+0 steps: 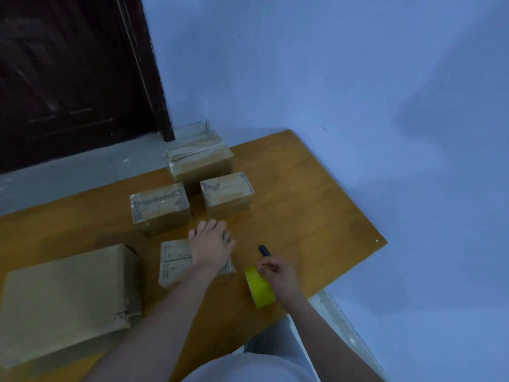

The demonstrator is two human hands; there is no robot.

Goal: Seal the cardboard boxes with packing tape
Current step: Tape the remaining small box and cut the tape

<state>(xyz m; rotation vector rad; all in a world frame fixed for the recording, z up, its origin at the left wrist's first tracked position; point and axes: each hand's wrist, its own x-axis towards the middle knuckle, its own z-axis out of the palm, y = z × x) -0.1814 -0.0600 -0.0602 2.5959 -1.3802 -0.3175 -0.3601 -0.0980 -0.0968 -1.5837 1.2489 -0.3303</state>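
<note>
A small cardboard box [176, 261] lies near the front middle of the wooden table [316, 205]. My left hand [210, 244] lies flat on its top with fingers spread toward the far edge. Just right of the box, a yellow roll of packing tape [259, 288] stands on edge. My right hand [275, 272] grips the roll at its top, with fingers curled. Three more small boxes sit farther back: one at the left [159, 206], one at the right [227, 194], and one behind them [199, 161].
A larger cardboard box [66, 299] lies at the table's front left. A dark pen-like object [265, 250] rests on the table just beyond my right hand. A dark wooden door [71, 78] stands at the back left, and a blue wall borders the right.
</note>
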